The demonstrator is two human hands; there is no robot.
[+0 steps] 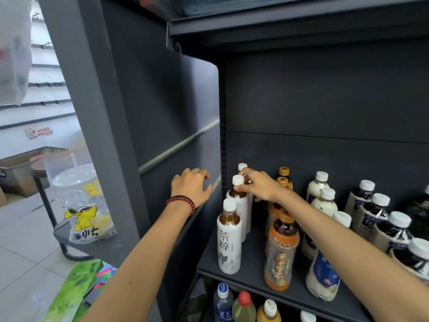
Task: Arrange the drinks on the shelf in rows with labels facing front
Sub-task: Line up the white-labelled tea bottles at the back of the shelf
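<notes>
Right grip pinches the 2nd white tea bottle by its cap, at the shelf's left edge. Left grip is relaxed, empty.

Dark grey shelf fills most of the frame. At centre, tea bottles with white labels, black characters, white caps and amber liquid. Right of them, orange bottles — orange labels, golden caps, dark brown drink. Further right, milky bottles, one with a blue label, then dark bottles with black-and-cream labels and white caps. A dark red beaded bracelet at centre left. Lower left — a clear bag printed with a yellow cartoon, and a green box.
</notes>
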